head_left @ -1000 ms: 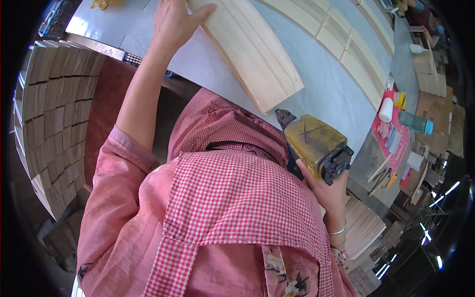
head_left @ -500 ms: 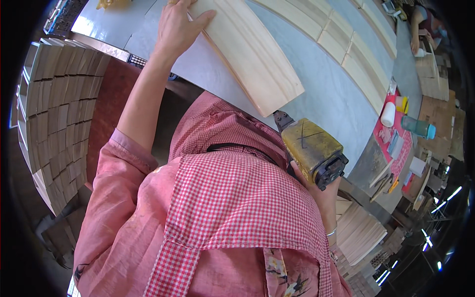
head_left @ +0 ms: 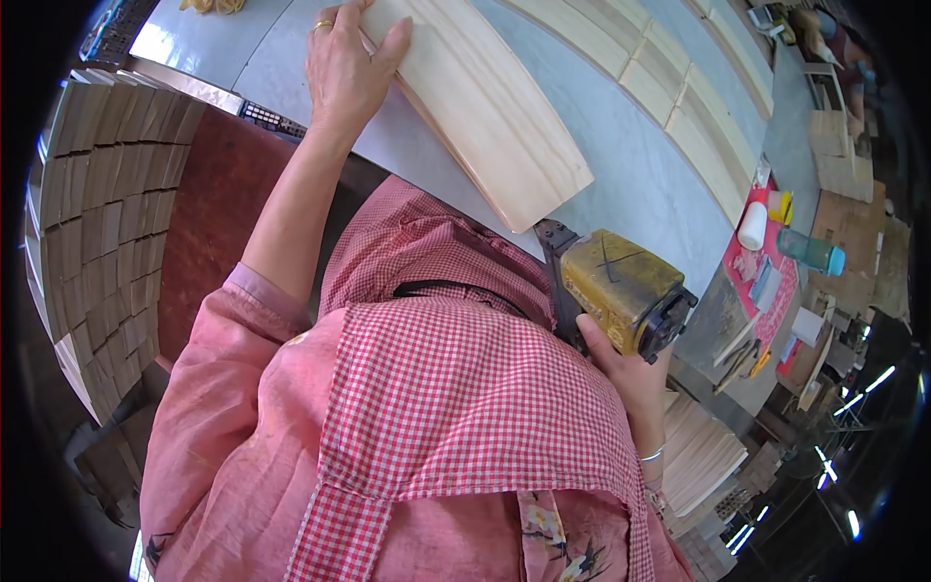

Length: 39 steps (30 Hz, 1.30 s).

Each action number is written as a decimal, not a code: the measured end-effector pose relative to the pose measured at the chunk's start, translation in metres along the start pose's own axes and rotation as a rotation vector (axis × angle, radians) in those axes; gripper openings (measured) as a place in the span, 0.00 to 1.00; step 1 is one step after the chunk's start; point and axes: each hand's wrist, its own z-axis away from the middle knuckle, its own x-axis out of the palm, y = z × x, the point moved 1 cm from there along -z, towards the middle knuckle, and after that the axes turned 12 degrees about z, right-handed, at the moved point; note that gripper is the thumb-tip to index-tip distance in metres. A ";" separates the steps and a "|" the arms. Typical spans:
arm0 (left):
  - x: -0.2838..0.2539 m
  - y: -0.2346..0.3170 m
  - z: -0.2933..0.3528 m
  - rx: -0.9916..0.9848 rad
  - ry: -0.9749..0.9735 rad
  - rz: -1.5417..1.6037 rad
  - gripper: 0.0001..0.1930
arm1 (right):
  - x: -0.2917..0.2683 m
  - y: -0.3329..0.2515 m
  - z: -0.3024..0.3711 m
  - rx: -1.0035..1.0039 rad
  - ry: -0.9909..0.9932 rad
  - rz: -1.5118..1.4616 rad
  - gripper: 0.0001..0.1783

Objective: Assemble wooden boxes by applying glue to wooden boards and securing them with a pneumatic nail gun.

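Observation:
A long pale wooden board (head_left: 485, 107) lies slanted across the grey tabletop, its near end at the table's front edge. My left hand (head_left: 351, 73) grips the board's left edge toward the far end, thumb on top; some fingertips are cut off by the upper edge of the view. A ring shows on one finger. In my right hand (head_left: 621, 373) is a worn yellow and black nail gun (head_left: 621, 281), its black nose at the board's near end. Its body hides most of my right fingers; the thumb shows beside the handle.
More wooden pieces (head_left: 669, 97) lie in rows on the right of the grey tabletop (head_left: 640, 209). Stacked wood (head_left: 87, 233) rises at left; another stack (head_left: 703, 451) is at lower right. A bottle (head_left: 810, 252) and tools lie beyond the table's right side. Another person (head_left: 844, 58) works at upper right.
The nail gun has shifted slightly right and tilted, and more of my right thumb shows. My left hand stays on the board. The other person at upper right has changed posture.

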 end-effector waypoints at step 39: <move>-0.032 0.028 -0.010 0.459 -0.353 -0.238 0.50 | -0.045 -0.014 -0.020 -0.238 -0.007 0.212 0.17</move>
